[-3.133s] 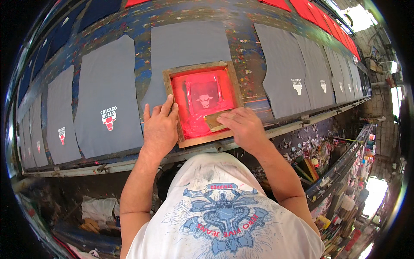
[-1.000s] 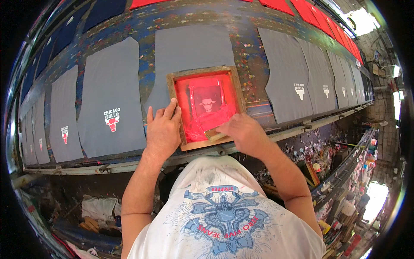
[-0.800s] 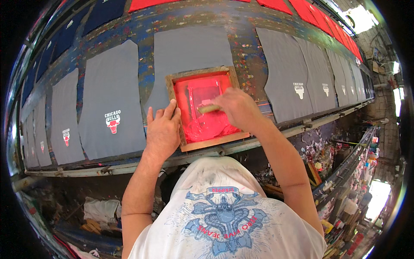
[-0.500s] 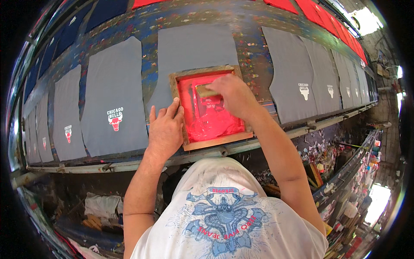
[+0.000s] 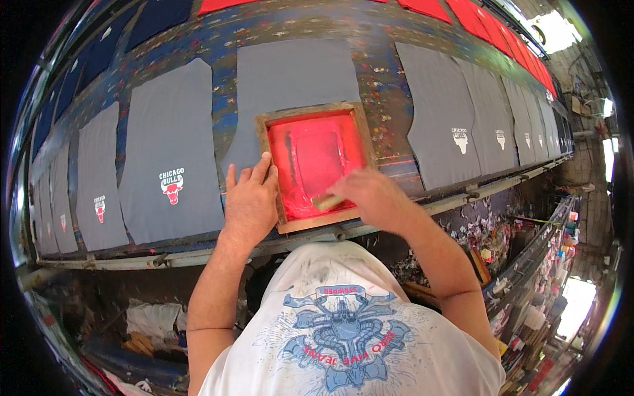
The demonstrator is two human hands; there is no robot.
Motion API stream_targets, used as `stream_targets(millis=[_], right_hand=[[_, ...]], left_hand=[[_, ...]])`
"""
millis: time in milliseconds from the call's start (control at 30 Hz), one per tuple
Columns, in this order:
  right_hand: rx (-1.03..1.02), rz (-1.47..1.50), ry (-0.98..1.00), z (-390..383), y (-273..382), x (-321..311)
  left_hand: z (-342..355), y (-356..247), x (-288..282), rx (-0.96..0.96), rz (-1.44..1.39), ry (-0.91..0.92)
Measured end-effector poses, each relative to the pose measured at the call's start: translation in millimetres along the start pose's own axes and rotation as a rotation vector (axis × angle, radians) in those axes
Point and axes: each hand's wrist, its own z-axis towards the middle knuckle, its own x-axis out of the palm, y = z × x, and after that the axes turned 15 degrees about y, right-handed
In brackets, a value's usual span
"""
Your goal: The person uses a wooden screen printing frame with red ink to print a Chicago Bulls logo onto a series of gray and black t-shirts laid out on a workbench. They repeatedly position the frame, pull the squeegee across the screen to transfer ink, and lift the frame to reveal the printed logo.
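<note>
A wooden-framed printing screen (image 5: 262,135) lies over the lower part of a grey fabric panel (image 5: 294,72) on the table. Wet red ink (image 5: 317,152) covers its mesh, with a smooth rectangular wiped patch in the middle. My right hand (image 5: 380,198) grips a small squeegee (image 5: 326,202), tilted at the near end of the mesh, low inside the frame. Against the frame's left bar rests my left hand (image 5: 251,201), fingers spread and pointing away from me; it touches the wood without holding anything.
Grey panels printed with a bull's head stand in rows on the left (image 5: 168,145) and right (image 5: 436,112). Red panels (image 5: 479,30) and navy panels (image 5: 158,23) lie across the ink-spotted table. A metal rail (image 5: 198,254) runs along the near edge; a cluttered shelf (image 5: 528,264) is at right.
My right hand has drawn the squeegee from the far part of the screen toward me, to its near end. The left hand stays at the frame's left side.
</note>
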Motion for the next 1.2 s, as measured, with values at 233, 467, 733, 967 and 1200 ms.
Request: stream_targets(millis=[233,467,733,967,1200], right_hand=[[0.155,-0.031,-0.195,77.1,-60.7,-19.7],[0.126,-0.038,-0.158,78.2,-61.5,-13.2],[0.056,-0.051,-0.181,38.3,-22.3,15.4],[0.083,-0.005,-0.136,-6.3,21.9,36.3],[0.072,0.032,-0.058,-23.7,30.1,49.7]], left_hand=[[-1.2,0.1,-3.0,0.017,0.022,-0.004],[0.0,0.8,-0.6,0.015,0.024,-0.003],[0.7,-1.4,-2.6,0.005,0.02,0.007],[-2.2,3.0,7.8,0.006,-0.091,-0.031],[-0.6,-15.2,64.2,-0.043,-0.69,-0.454]])
